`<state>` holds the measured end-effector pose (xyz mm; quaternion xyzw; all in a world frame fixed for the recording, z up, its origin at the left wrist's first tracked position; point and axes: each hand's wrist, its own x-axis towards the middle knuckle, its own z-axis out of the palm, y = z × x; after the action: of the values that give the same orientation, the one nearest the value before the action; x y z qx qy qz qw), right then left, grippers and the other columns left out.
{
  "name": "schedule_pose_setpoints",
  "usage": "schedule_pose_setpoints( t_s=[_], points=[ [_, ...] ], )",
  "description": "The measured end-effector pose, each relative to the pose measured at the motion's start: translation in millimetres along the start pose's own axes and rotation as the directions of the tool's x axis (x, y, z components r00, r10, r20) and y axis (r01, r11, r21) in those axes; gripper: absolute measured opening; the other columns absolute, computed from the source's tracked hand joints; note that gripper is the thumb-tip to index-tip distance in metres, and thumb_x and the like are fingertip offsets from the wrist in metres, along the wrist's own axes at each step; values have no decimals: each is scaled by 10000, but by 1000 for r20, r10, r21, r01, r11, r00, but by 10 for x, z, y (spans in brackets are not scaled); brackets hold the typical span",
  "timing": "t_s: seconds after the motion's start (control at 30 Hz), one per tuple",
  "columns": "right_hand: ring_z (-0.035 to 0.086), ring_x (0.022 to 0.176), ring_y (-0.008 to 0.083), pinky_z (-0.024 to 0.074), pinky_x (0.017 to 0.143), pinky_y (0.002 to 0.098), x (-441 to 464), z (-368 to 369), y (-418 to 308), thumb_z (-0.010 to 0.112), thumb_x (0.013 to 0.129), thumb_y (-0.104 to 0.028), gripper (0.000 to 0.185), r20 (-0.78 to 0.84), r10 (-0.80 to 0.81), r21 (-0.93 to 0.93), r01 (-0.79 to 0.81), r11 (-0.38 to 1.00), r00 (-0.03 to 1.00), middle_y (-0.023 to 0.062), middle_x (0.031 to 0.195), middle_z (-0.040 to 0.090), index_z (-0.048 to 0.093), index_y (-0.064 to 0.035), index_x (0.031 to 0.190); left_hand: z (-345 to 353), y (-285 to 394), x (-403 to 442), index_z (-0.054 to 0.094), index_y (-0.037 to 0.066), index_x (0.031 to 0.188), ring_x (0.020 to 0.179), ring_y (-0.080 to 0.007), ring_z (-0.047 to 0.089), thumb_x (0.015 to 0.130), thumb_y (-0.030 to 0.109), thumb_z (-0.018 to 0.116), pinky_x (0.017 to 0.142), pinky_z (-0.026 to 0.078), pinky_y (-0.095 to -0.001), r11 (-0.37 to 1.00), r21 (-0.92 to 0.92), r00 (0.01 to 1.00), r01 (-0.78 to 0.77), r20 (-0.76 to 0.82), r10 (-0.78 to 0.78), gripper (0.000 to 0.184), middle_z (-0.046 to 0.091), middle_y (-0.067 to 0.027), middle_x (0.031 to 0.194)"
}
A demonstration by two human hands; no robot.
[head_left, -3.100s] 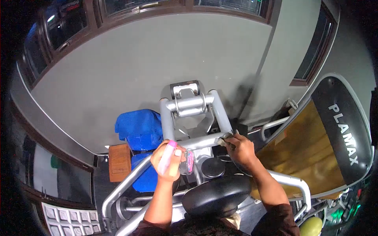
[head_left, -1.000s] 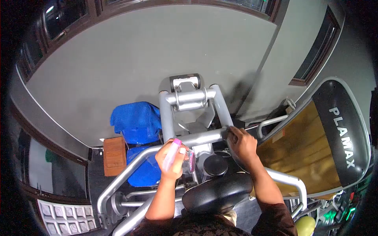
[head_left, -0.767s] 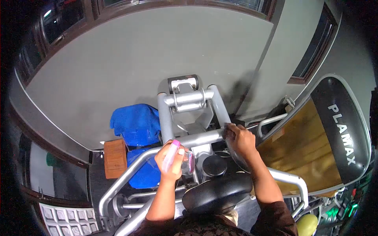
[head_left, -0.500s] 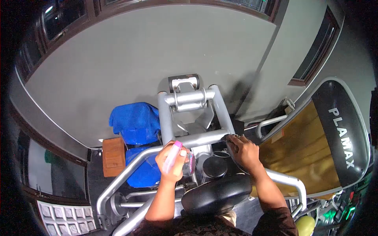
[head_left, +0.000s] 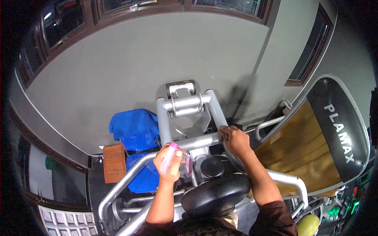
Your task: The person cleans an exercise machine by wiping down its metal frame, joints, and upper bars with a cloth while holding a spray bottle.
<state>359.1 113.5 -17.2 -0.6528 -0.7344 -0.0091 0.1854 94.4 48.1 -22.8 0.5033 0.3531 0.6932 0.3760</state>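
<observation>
My left hand (head_left: 168, 162) is wrapped round a clear spray bottle with a pink nozzle (head_left: 169, 156), above the left part of the silver machine frame (head_left: 201, 141). My right hand (head_left: 235, 141) is closed on a dark cloth (head_left: 223, 135), mostly hidden under the fingers, and presses it against the right end of the silver crossbar. Below the hands are a round black cap (head_left: 212, 167) and a black padded cushion (head_left: 216, 194).
A blue cloth (head_left: 135, 128) covers a seat at the left, beside a brown wooden block (head_left: 114, 163). A large PLAMAX panel (head_left: 303, 145) stands at the right. Behind the machine is a grey wall (head_left: 149, 59). A yellow-green ball (head_left: 308, 225) lies lower right.
My right hand has moved up to the bar's right end from slightly lower down. My left hand keeps its hold on the bottle. The camera view has shifted slightly.
</observation>
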Motion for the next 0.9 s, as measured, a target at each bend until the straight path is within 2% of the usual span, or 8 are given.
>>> schedule_pose_setpoints(
  t_s=[0.17,0.3,0.5,0.6,0.7,0.83,0.9],
  points=[
    [717,808,373,576,681,499,-432,-4,167,683,913,-273,289,-87,-39,-11,39,999,995,112,960,706,739,-223,1192,-1,34,-6,672,-41,839,600,-141,622,944,162,684,560,495,-275,1000,-30,1000,-5,11,5,229,660,-108,788],
    [719,801,370,578,677,493,-490,-174,18,702,897,-268,301,-35,-32,-1,32,999,999,106,962,710,748,-232,1192,12,12,-27,668,-45,833,596,-140,620,942,165,689,558,492,-272,997,-75,1000,0,7,0,238,660,-112,783],
    [711,827,375,562,696,503,-272,-128,-20,695,907,-252,283,-1,73,25,-73,997,997,117,957,702,752,-221,1182,-28,28,-7,672,-47,833,591,-140,619,943,173,680,554,489,-274,1000,-22,1000,-22,-3,22,246,660,-113,775],
    [708,837,377,553,706,505,-124,-69,-46,679,924,-256,267,-42,136,14,-135,991,990,121,961,701,755,-212,1175,-2,29,-2,673,-44,825,592,-139,621,940,173,677,553,489,-274,1000,-10,1000,-20,-5,20,245,661,-112,775],
    [714,823,407,576,695,541,-39,47,52,634,944,-337,280,-55,86,74,-82,994,995,138,988,703,721,-238,1191,12,41,-9,672,-44,821,593,-140,624,937,171,677,552,489,-275,1000,-8,1000,-13,9,13,245,662,-112,776],
    [707,826,378,562,699,504,-194,-63,41,681,926,-281,314,-3,88,24,-88,996,996,118,950,696,725,-222,1230,-8,32,-14,671,-47,827,594,-142,625,934,172,678,554,490,-276,1000,-12,1000,-10,-11,10,244,661,-112,775],
    [708,814,375,567,693,501,-335,-97,74,691,917,-290,322,-28,50,3,-50,999,998,116,944,697,726,-221,1229,-14,45,5,671,-45,831,597,-142,624,931,168,675,551,491,-275,1000,-5,1000,-23,-1,23,235,662,-116,777]
  ],
)
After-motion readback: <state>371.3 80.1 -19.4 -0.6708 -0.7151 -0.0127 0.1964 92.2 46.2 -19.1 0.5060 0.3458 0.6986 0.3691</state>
